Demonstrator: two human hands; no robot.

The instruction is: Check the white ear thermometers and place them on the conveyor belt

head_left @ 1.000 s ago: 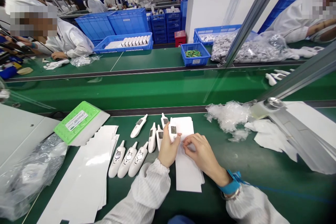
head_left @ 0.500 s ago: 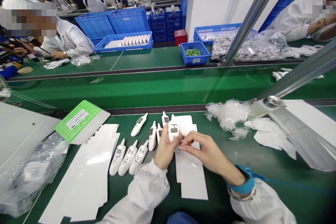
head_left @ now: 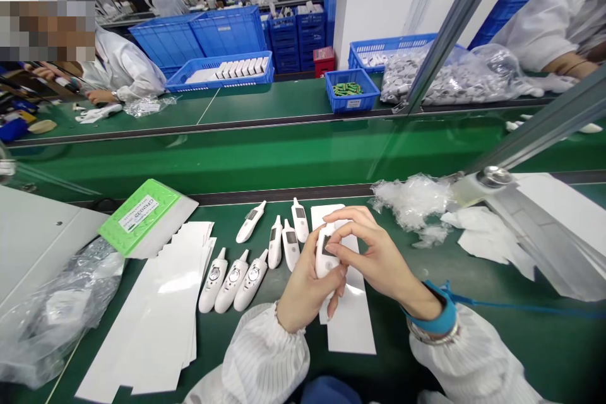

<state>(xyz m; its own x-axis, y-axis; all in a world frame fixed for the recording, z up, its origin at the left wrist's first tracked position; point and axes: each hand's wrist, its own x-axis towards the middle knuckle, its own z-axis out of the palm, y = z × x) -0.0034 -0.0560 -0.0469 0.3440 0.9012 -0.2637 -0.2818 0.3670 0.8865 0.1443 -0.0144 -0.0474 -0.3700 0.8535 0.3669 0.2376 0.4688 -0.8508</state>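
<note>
My left hand (head_left: 305,287) is closed around a white ear thermometer (head_left: 326,263), held upright with its dark screen towards me. My right hand (head_left: 379,255) has curved fingers and thumb pressed together at the screen and upper end, covering part of it. Whether a small piece is also in these fingertips I cannot make out. Left of my hands, several similar thermometers lie on the green table: some with screens showing (head_left: 290,243), and three in front with round openings (head_left: 234,281). White sheets (head_left: 353,328) lie beneath my hands.
At left lie a stack of white sheets (head_left: 156,315), a green labelled pack (head_left: 144,211) and a clear plastic bag (head_left: 61,309). Crumpled plastic (head_left: 411,202) and a grey dispenser-like holder (head_left: 544,240) stand right. Beyond the green divider (head_left: 284,164) are blue bins (head_left: 353,101) and co-workers.
My right hand has moved up from the thermometer's lower end to its screen and upper end. My left hand has shifted its grip, and the thermometer now sits slightly lower and further right.
</note>
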